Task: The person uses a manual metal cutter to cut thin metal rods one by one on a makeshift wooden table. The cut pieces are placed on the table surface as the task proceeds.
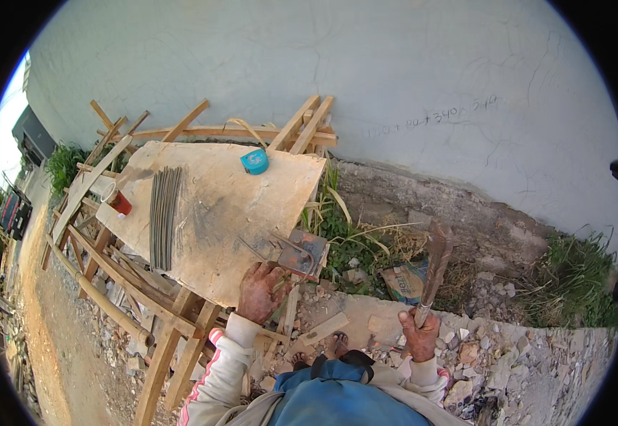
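My left hand (261,292) is at the near right corner of the pale work board (217,192). Its fingers are curled round a thin metal rod (252,248), whose free end sticks out beyond them. Just beside it, bent rod pieces (302,250) lie over a rusty metal block (313,248) at the board's edge. Off to the right, my right hand (420,334) grips a hammer (434,266) by its shaft, with the brown head end up. A bundle of straight metal rods (165,219) lies on the board's left half, and a teal tape measure (255,162) rests near its far edge.
A red container (119,204) stands at the board's left edge. Rough timbers (170,323) and a bamboo pole (100,295) surround the board. Beyond is a grey wall (408,71). Rubble (493,355), weeds (571,277) and a torn bag (405,281) lie at right.
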The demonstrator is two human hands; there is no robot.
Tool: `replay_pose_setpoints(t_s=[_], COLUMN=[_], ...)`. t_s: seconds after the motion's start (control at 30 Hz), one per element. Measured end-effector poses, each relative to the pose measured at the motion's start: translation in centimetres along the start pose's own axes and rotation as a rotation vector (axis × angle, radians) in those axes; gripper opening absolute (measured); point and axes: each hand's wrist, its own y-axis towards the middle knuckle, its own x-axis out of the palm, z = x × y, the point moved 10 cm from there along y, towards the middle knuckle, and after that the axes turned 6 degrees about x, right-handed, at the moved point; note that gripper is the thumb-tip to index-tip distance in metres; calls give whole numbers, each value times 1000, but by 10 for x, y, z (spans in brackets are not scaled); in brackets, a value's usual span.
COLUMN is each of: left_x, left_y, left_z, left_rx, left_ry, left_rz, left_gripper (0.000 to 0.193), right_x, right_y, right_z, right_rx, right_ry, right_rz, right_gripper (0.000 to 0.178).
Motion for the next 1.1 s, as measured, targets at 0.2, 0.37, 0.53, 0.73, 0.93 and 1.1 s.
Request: replay_pose_setpoints(t_s=[0.2,0.37,0.53,0.73,0.93,1.1], left_x=[51,49,35,26,28,14], left_y=[25,40,40,26,13,1], left_z=[23,30,25,12,33,48], left_rx=[127,267,251,-99,-341,-378], left_ry=[50,-18,-185,-1193,-1804,-1991], left_rz=[-354,-304,-192,-10,55,31], left_gripper=[35,33,35,44,49,54], right_x=[10,-11,-22,-18,2,49], right_y=[-15,-45,-71,-95,-94,-77], right_z=[-3,-15,8,0,-30,-50], right_rx=[133,45,124,23,-122,-273], right_ry=[-180,-55,-95,78,-27,-144], right_rz=[-112,0,96,239,174,73], right_gripper=[49,51,50,43,43,30])
